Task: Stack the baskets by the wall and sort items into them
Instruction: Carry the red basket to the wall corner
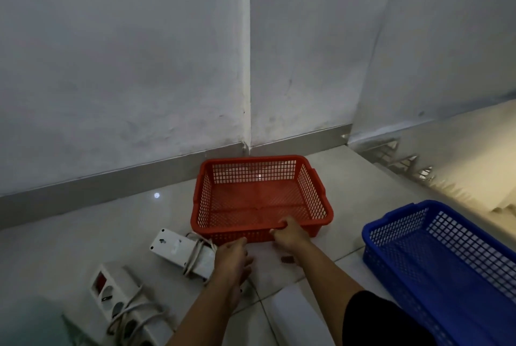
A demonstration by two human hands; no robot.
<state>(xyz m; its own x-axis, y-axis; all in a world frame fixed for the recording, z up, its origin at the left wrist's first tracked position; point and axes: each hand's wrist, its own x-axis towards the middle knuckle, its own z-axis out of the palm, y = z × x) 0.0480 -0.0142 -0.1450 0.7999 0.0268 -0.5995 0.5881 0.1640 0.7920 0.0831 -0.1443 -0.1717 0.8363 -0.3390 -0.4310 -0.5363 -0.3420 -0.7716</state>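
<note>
A red plastic mesh basket (312, 183) sits empty on the tiled floor close to the wall. My right hand (290, 235) grips its near rim, fingers hooked over the edge. Just below that rim, slightly to the left, my left hand (231, 259) hovers with its fingers apart and nothing in it. A blue mesh basket (435, 250), also empty, lies on the floor at the right, apart from the red one.
Two white power strips wrapped in their cords lie on the floor at the left, one (181, 250) beside my left hand and one (122, 301) nearer me. A white object (296, 315) lies between my arms. The wall and grey skirting (111, 186) run behind.
</note>
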